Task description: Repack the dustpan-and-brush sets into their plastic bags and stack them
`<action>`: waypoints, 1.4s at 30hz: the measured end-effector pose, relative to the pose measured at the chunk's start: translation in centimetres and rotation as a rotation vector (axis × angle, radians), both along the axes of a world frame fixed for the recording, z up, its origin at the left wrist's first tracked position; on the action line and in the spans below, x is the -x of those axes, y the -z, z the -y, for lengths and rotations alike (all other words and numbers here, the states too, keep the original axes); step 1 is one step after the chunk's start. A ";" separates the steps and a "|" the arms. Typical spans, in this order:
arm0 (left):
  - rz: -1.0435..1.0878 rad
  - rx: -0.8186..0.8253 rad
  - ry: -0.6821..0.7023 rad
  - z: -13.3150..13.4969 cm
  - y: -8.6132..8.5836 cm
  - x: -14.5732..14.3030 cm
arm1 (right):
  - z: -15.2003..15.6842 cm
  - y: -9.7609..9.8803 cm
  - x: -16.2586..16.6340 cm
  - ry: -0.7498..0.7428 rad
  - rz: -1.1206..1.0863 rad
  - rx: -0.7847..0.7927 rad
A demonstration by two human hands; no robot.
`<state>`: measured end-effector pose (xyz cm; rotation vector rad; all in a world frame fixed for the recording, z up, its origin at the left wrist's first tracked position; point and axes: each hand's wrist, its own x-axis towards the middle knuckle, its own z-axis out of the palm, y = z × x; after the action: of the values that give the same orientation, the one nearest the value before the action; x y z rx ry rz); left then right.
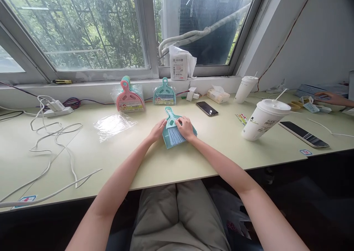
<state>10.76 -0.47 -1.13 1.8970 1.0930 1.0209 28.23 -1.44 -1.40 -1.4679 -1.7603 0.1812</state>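
Note:
A small teal dustpan with a brush (173, 131) laid in it rests on the pale desk (177, 162) in front of me. My left hand (157, 130) grips its left edge. My right hand (185, 127) presses on the brush from the right, fingers curled over it. Behind it, a stack of pink and teal dustpan sets in plastic (129, 96) leans against the window ledge, and a single packaged teal set (164, 92) stands beside it. An empty clear plastic bag (114, 124) lies flat at the left of my hands.
A black phone (207, 108), tissue pack (218, 95), two white lidded cups (262, 120) (245, 89) and a dark tablet (303, 134) sit to the right. White cables (55, 140) and a power strip (56, 110) spread at left. Another person's hand (330, 98) rests far right.

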 end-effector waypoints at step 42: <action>-0.778 -0.014 -0.542 -1.3 -2.0 6.5 | -2.3 -1.3 -8.3 0.408 0.461 0.292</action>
<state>4.26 0.84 0.89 2.1113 2.1274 0.5249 36.57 0.85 -0.13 -2.1844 -1.7843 -0.1304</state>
